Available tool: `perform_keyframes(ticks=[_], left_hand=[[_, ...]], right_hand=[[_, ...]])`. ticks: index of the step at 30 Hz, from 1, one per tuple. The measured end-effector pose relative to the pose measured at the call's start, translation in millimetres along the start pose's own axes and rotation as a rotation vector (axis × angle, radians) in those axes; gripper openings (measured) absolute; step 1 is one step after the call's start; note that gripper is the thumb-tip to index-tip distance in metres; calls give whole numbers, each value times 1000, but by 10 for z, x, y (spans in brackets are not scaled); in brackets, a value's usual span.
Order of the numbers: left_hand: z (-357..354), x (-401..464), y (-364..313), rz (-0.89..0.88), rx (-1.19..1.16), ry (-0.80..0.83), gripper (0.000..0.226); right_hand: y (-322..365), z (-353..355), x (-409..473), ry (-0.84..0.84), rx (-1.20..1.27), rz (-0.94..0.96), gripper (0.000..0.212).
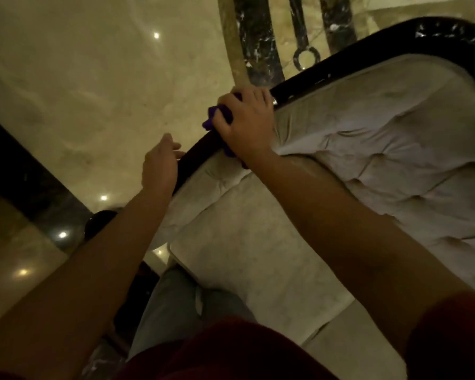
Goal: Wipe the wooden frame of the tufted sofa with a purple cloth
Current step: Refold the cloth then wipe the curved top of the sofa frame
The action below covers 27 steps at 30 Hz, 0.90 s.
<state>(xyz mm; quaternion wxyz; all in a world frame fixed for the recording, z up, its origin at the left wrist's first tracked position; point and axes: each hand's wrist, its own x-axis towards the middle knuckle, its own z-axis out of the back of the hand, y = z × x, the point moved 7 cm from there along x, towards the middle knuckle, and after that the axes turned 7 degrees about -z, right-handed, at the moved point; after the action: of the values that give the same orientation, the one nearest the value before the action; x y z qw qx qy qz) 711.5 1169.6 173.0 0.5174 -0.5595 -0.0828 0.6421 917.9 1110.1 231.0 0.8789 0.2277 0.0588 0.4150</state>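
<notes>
The tufted sofa (381, 149) has pale upholstery and a dark glossy wooden frame (340, 60) running along its top edge from lower left to upper right. My right hand (244, 124) presses a bunched purple cloth (220, 116) onto the frame's top rail; most of the cloth is hidden under the palm. My left hand (159, 163) hovers beside the rail lower down, fingers spread and holding nothing, fingertips close to the dark wood.
Behind the sofa lies a polished beige marble floor (93, 78) with dark inlay bands (25, 171) and ceiling-light reflections. The pale seat cushion (252, 264) is below my arms. My knee in grey trousers (176, 305) is against the seat's front.
</notes>
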Motion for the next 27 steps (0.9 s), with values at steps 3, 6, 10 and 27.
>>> perform_keyframes(ticks=[3,6,10,27], left_hand=[[54,-204,-46,16,-180,72,48],[54,-449,-56,7,-223,99,48],[244,-671,-16,70,-265,61,36],[253,-1984,-507,-210,167,1075,32]], right_hand=[[215,-35,-146,73,85,9,22],[628,-89,-420,164,238,47,21],[1004,-216,-890,216,619,-208,25],[836,1433,-2434,-367,1062,-915,23]])
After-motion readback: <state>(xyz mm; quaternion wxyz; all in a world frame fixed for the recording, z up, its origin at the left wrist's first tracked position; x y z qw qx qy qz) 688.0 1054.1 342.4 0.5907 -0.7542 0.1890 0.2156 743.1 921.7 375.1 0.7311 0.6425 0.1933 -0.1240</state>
